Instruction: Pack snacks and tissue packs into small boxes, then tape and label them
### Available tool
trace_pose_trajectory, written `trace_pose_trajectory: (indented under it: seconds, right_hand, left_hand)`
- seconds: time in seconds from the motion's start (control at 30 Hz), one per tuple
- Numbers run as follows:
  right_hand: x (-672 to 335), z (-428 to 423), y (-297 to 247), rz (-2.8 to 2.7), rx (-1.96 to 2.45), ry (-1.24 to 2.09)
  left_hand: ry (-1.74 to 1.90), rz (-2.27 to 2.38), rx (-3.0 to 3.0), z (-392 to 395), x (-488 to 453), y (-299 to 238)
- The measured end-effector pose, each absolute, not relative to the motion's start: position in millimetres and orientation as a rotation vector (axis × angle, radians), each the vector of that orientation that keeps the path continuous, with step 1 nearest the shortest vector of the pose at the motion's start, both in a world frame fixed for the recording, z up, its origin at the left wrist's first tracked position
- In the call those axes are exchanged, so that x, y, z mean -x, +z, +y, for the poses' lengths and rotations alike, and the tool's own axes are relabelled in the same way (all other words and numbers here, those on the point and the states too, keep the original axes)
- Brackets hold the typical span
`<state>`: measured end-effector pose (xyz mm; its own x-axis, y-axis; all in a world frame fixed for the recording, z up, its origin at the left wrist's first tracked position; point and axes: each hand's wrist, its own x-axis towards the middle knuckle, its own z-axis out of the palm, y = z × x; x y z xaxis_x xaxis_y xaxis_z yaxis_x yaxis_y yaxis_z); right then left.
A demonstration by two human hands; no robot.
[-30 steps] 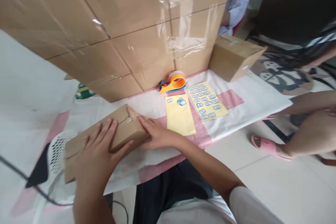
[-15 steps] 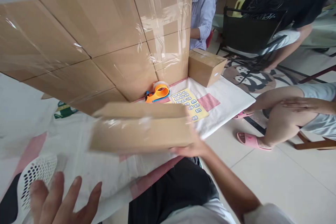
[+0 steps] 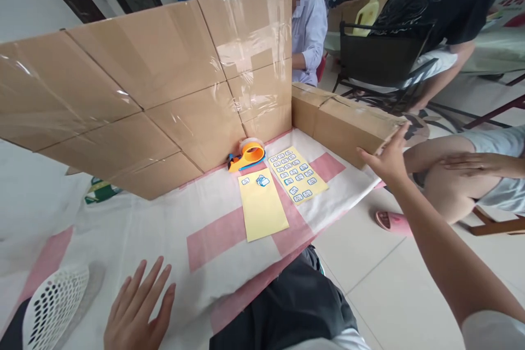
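My right hand (image 3: 385,159) reaches out to the right and clasps the near end of a long cardboard box (image 3: 344,126), thumb on its front face and fingers over the end. The box lies at the far right edge of the white and pink cloth (image 3: 172,213), next to the cardboard wall. My left hand (image 3: 137,311) rests low on the cloth with fingers spread, holding nothing.
A taped cardboard wall (image 3: 143,98) closes the back. In front of it lie an orange tape dispenser (image 3: 248,154), a yellow sticker sheet (image 3: 297,174) and a yellow backing sheet (image 3: 262,205). A white perforated object (image 3: 53,306) sits bottom left. Other people sit to the right; a bare leg (image 3: 443,175) is close.
My right hand has swung the long box from in front of me to the far right edge of the cloth. My left hand let go and dropped onto the cloth.
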<state>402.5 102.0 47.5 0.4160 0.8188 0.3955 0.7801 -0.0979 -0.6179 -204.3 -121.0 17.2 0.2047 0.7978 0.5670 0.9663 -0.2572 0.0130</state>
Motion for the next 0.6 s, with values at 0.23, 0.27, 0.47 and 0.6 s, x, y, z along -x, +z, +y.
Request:
trace_pose_trajectory:
  seconds: [0.23, 0.27, 0.47, 0.6]
  right_hand:
    - [-314, 194, 67, -1.391, 1.928, 0.202]
    - [-304, 205, 69, -1.385, 1.947, 0.213]
    - [-285, 228, 58, -1.532, 2.129, 0.342]
    - [-319, 184, 22, -1.583, 2.069, 0.220]
  left_hand:
    - [-0.656, -1.701, 2.128, -129, 217, -2]
    - [-0.646, -1.722, 2.117, -131, 220, -3]
    - [-0.706, -1.898, 2.028, -99, 266, 11]
    - [-0.939, -2.171, 1.752, -13, 325, 43]
